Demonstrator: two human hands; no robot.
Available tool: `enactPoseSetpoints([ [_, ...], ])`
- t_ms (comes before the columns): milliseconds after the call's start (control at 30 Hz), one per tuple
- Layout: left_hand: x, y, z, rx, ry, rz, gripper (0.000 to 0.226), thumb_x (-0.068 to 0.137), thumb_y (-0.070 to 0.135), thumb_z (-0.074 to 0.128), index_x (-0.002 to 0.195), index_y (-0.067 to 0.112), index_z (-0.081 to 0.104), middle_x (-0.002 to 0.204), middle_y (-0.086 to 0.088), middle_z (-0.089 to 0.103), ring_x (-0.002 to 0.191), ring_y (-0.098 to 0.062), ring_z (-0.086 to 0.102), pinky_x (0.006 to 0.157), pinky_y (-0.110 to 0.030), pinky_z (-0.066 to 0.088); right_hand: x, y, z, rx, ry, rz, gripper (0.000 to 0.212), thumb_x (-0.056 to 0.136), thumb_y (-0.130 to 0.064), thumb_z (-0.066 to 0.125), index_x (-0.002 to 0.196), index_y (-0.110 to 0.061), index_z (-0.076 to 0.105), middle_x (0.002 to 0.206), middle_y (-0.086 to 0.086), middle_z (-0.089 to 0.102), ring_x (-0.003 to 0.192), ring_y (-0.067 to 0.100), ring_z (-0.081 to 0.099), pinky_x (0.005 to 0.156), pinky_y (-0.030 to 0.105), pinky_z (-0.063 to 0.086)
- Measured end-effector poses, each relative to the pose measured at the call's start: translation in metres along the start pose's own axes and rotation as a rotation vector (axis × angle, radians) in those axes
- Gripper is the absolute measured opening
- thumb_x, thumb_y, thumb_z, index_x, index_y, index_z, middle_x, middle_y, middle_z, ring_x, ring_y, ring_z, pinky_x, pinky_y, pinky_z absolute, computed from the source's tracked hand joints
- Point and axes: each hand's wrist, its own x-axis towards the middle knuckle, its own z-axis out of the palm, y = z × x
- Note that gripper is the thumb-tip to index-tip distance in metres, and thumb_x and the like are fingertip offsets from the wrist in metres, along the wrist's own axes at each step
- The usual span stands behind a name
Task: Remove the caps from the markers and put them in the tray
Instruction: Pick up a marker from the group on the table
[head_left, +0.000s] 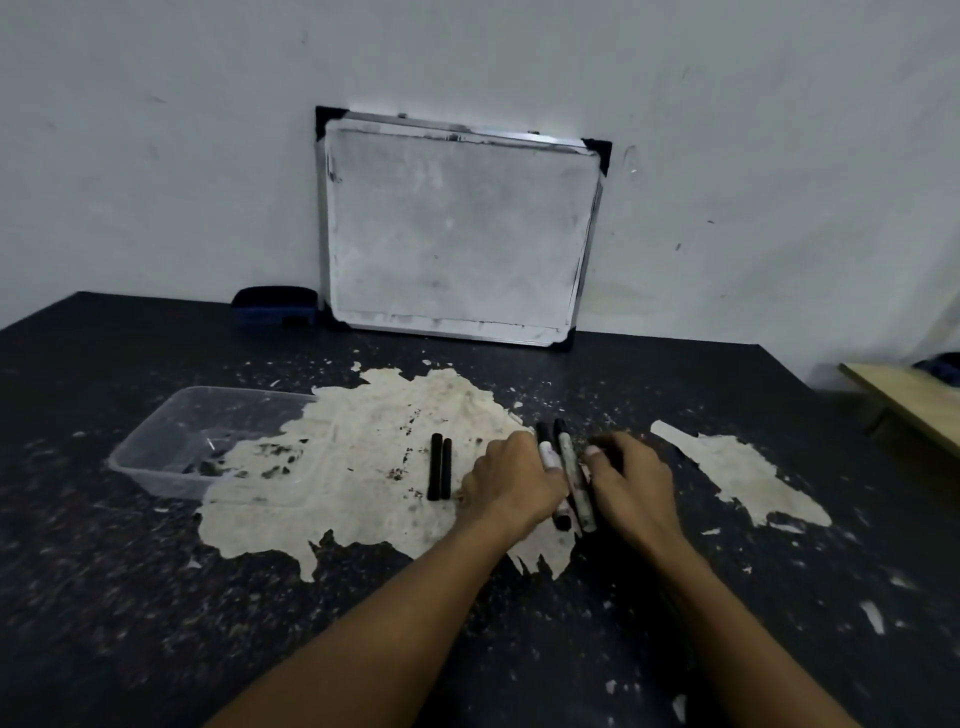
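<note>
Two or three capped markers with pale barrels and black caps (570, 470) lie side by side on the dark table, between my hands. My left hand (511, 480) rests on the leftmost one, fingers curled over its barrel. My right hand (631, 480) touches the group from the right, fingers bent; I cannot see whether it grips one. Two black markers (439, 466) lie parallel just left of my left hand, untouched. The clear plastic tray (156, 449) sits at the left of the table and looks to hold nothing.
A small whiteboard (457, 228) leans against the wall at the back. A blue eraser (274, 307) lies beside its left corner. The black tabletop (156, 597) has large worn pale patches. A wooden board (914, 400) juts in at the right edge.
</note>
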Motion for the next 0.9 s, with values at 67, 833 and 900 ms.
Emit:
enactPoseSetpoints([
  [67, 0.003, 0.000, -0.003, -0.040, -0.003, -0.034, 0.014, 0.091, 0.030, 0.050, 0.089, 0.015, 0.050, 0.102, -0.009, 0.062, 0.091, -0.030, 0.061, 0.068, -0.035, 0.042, 0.000, 0.003, 0.001, 0.020, 0.014, -0.001, 0.027, 0.093, -0.027, 0.053, 0.112, -0.015, 0.068, 0.106, 0.002, 0.073, 0.096, 0.018, 0.064, 0.082, 0.034, 0.050],
  [833, 0.019, -0.032, -0.064, -1.314, -0.056, -0.158, 0.016, 0.094, 0.015, 0.060, 0.081, 0.009, 0.069, 0.070, -0.003, 0.072, 0.052, -0.013, 0.049, 0.039, -0.021, 0.032, -0.013, -0.073, 0.004, 0.266, -0.085, -0.173, 0.022, 0.092, -0.031, 0.062, 0.084, -0.017, 0.077, 0.067, -0.001, 0.074, 0.054, 0.012, 0.064, 0.052, 0.034, 0.054],
  [900, 0.019, -0.040, -0.069, -1.307, -0.073, -0.102, 0.013, 0.093, 0.015, 0.061, 0.085, 0.012, 0.070, 0.081, -0.006, 0.074, 0.062, -0.014, 0.056, 0.044, -0.022, 0.039, -0.009, -0.076, 0.011, 0.436, -0.167, -0.078, 0.017, 0.091, -0.022, 0.064, 0.086, -0.011, 0.077, 0.067, 0.002, 0.074, 0.050, 0.010, 0.060, 0.047, 0.026, 0.047],
])
